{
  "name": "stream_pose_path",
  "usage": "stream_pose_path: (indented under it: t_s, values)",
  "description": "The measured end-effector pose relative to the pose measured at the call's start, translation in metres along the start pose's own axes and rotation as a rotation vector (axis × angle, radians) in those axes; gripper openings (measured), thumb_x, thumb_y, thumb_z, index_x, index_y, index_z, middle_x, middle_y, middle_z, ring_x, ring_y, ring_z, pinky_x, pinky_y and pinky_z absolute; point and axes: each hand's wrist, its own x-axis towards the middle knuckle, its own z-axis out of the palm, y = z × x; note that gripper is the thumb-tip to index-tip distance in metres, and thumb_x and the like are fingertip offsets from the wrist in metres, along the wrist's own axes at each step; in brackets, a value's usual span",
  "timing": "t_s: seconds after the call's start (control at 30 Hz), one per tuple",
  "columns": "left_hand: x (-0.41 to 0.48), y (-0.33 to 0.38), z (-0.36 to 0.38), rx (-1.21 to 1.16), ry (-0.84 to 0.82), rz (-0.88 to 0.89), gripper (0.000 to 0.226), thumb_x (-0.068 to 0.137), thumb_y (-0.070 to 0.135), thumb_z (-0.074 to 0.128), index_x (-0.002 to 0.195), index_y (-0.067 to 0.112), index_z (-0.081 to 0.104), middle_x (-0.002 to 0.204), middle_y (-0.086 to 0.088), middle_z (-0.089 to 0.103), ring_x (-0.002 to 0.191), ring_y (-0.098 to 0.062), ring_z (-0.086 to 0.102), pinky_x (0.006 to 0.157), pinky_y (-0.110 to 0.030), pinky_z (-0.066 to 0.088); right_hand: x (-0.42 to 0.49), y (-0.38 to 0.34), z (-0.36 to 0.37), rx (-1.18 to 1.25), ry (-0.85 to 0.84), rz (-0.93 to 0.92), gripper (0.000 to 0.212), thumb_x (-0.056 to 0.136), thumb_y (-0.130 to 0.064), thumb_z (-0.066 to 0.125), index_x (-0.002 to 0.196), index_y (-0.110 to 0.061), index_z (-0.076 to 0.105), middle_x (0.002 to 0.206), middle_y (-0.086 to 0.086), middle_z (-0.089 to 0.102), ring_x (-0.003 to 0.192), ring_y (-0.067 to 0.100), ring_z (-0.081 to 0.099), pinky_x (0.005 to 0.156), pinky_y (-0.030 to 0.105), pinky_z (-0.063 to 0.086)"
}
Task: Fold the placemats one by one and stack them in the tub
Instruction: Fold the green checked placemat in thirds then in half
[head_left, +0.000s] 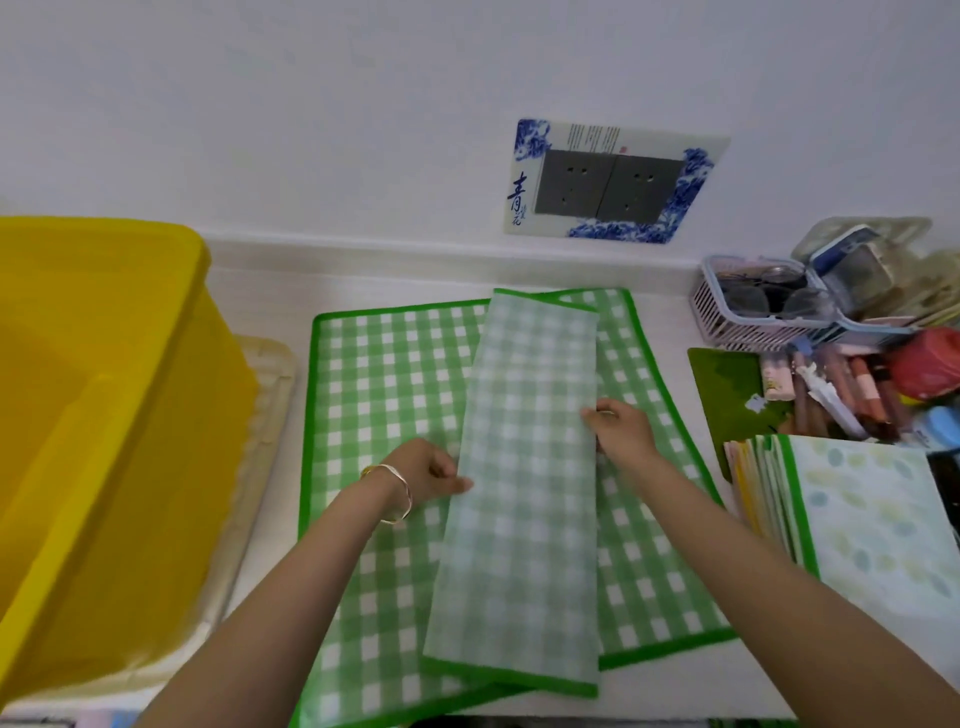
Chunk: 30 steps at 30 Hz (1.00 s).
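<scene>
From the head camera, a white worktop (395, 283) runs along a pale wall that carries a double socket plate (610, 189) framed in a blue-and-white porcelain-style sticker. On the left stands the yellow plastic tub (104, 415), translucent and smooth-walled, set on what looks like a cream lid or tray (270, 395), though only its edge shows. To the right the worktop is crowded: a pink slatted basket (748, 317) holding spectacles and small cases, a heap of tubes and packets (852, 395) on a dark green mat, and nearer the camera a stack of placemats (852, 514), the top one pale with leaf prints and a green border.

In the middle lie the gingham placemats. A flat one (384, 415), green-and-white check with bright green binding, is spread on the worktop, and another checked mat shows beneath it on the right. On top sits the folded placemat (524, 467), a long narrow strip turned paler side up, slightly tilted, its green-bound end towards the camera. It looks thin and flexible, like woven plastic.

The left hand (426, 473), with bangles on the wrist, pinches the strip's left edge with closed fingers. The right hand (621, 428) grips the right edge, fingers curled over it.
</scene>
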Motion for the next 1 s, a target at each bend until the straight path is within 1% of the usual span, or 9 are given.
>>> stream_pose_path:
  t_s: [0.13, 0.33, 0.4, 0.47, 0.6, 0.67, 0.77, 0.9, 1.0]
  values:
    - [-0.014, -0.002, 0.011, -0.013, 0.121, -0.057, 0.05, 0.079, 0.037, 0.071, 0.043, 0.022, 0.04, 0.043, 0.011, 0.035, 0.044, -0.007, 0.033, 0.054, -0.019, 0.034, 0.008, -0.002, 0.009, -0.005, -0.017, -0.064, 0.011, 0.087, -0.009, 0.063, 0.095, -0.003, 0.068, 0.096, 0.01, 0.067, 0.087, 0.023, 0.062, 0.075, 0.025, 0.047]
    - [-0.032, 0.0, 0.032, 0.216, 0.282, -0.053, 0.039, 0.083, 0.044, 0.065, 0.055, 0.025, 0.043, 0.056, 0.009, 0.043, 0.052, -0.008, 0.041, 0.05, -0.02, 0.032, 0.016, 0.01, 0.012, -0.021, -0.057, -0.029, 0.029, 0.086, -0.013, 0.066, 0.113, -0.004, 0.062, 0.107, 0.009, 0.065, 0.097, 0.023, 0.061, 0.086, 0.031, 0.05]
    - [-0.039, -0.003, 0.039, 0.296, 0.403, 0.002, 0.029, 0.081, 0.046, 0.065, 0.07, 0.025, 0.048, 0.071, 0.008, 0.047, 0.064, -0.011, 0.045, 0.055, -0.022, 0.033, 0.014, 0.016, 0.005, -0.061, -0.073, -0.092, 0.034, 0.087, -0.016, 0.065, 0.119, -0.009, 0.058, 0.113, 0.009, 0.063, 0.096, 0.022, 0.061, 0.086, 0.036, 0.052]
    - [-0.047, -0.01, 0.047, 0.372, 0.506, 0.111, 0.036, 0.081, 0.05, 0.063, 0.096, 0.018, 0.055, 0.092, 0.005, 0.052, 0.078, -0.014, 0.049, 0.065, -0.024, 0.042, 0.003, 0.025, -0.006, -0.178, -0.101, -0.229, 0.036, 0.089, -0.018, 0.062, 0.125, -0.014, 0.053, 0.117, 0.004, 0.061, 0.094, 0.016, 0.058, 0.083, 0.034, 0.052]
    - [-0.067, -0.021, 0.062, 0.555, 0.462, 0.418, 0.056, 0.085, 0.06, 0.044, 0.127, 0.024, 0.051, 0.126, 0.001, 0.056, 0.109, -0.018, 0.056, 0.092, -0.035, 0.048, -0.034, 0.064, -0.031, -0.515, -0.229, -0.593, 0.044, 0.093, -0.019, 0.055, 0.136, -0.024, 0.045, 0.134, -0.008, 0.049, 0.116, 0.009, 0.05, 0.098, 0.027, 0.042]
    - [-0.075, -0.026, 0.066, 0.637, 0.362, 0.474, 0.059, 0.085, 0.064, 0.04, 0.132, 0.028, 0.047, 0.132, 0.002, 0.053, 0.118, -0.018, 0.051, 0.1, -0.038, 0.043, -0.047, 0.084, -0.04, -0.703, -0.26, -0.866, 0.047, 0.091, -0.01, 0.057, 0.136, -0.023, 0.047, 0.138, -0.005, 0.049, 0.125, 0.012, 0.048, 0.104, 0.032, 0.041]
    - [-0.083, -0.033, 0.066, 0.761, 0.203, 0.453, 0.075, 0.082, 0.075, 0.031, 0.139, 0.027, 0.037, 0.141, 0.001, 0.045, 0.129, -0.019, 0.043, 0.111, -0.038, 0.024, -0.056, 0.106, -0.052, -0.964, -0.29, -1.243, 0.067, 0.07, 0.005, 0.074, 0.13, -0.016, 0.054, 0.131, 0.003, 0.057, 0.116, 0.018, 0.058, 0.099, 0.037, 0.047]
    - [-0.091, -0.04, 0.072, 0.758, 0.064, 0.393, 0.106, 0.069, 0.085, 0.04, 0.149, 0.027, 0.002, 0.156, 0.004, -0.001, 0.143, -0.018, -0.004, 0.113, -0.034, -0.013, -0.062, 0.115, -0.06, -1.078, -0.375, -1.386, 0.079, 0.059, 0.005, 0.081, 0.13, -0.015, 0.055, 0.132, 0.003, 0.057, 0.118, 0.018, 0.057, 0.099, 0.03, 0.04]
    - [-0.094, -0.04, 0.074, 0.791, 0.011, 0.345, 0.123, 0.059, 0.089, 0.044, 0.145, 0.028, -0.017, 0.152, 0.006, -0.024, 0.14, -0.016, -0.025, 0.111, -0.037, -0.022, -0.062, 0.115, -0.058, -1.089, -0.385, -1.463, 0.075, 0.06, 0.001, 0.083, 0.129, -0.014, 0.056, 0.129, 0.004, 0.059, 0.115, 0.02, 0.059, 0.098, 0.032, 0.041]
